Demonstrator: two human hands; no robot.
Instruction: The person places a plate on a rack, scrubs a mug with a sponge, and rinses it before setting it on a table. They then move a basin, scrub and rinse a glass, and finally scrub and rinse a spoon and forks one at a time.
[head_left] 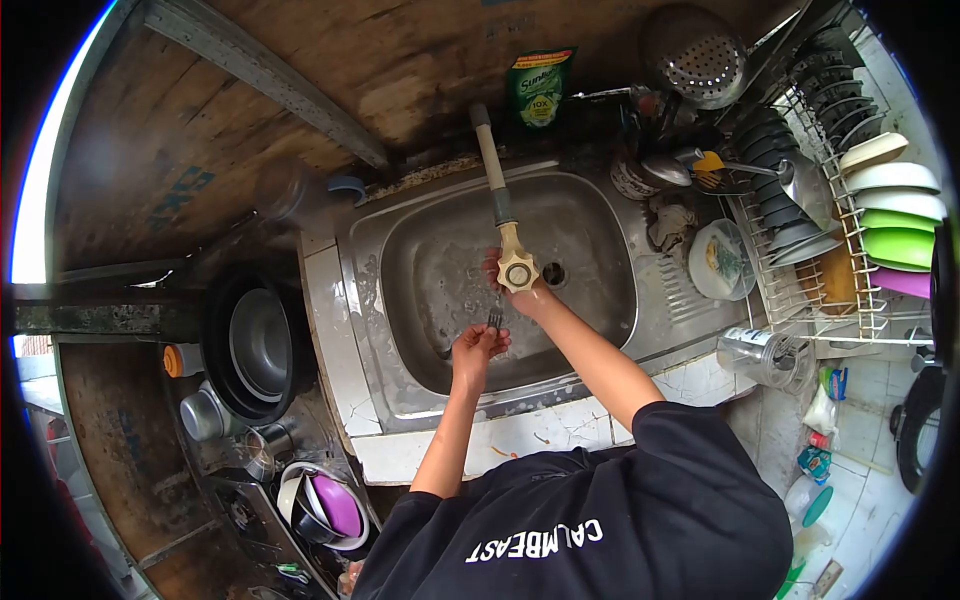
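Note:
My left hand point(478, 346) is closed around a fork point(495, 321), whose tines point up toward the tap. It is above the front part of the stainless steel sink point(610, 345). My right hand point(527, 297) is under the tap point(517, 262), farther back over the basin. The cream tap head covers most of that hand, and a few fingertips show on its left side. Whether the right hand grips anything is hidden. The drain hole point(553, 273) lies just right of the tap head.
A green dish soap pouch point(541, 88) hangs behind the sink. On the right are a dish rack point(858, 290) with bowls, a clear plastic bowl point(722, 260) and a clear jar point(765, 358). A large black pan point(262, 345) and a basin of dishes point(362, 535) are on the left.

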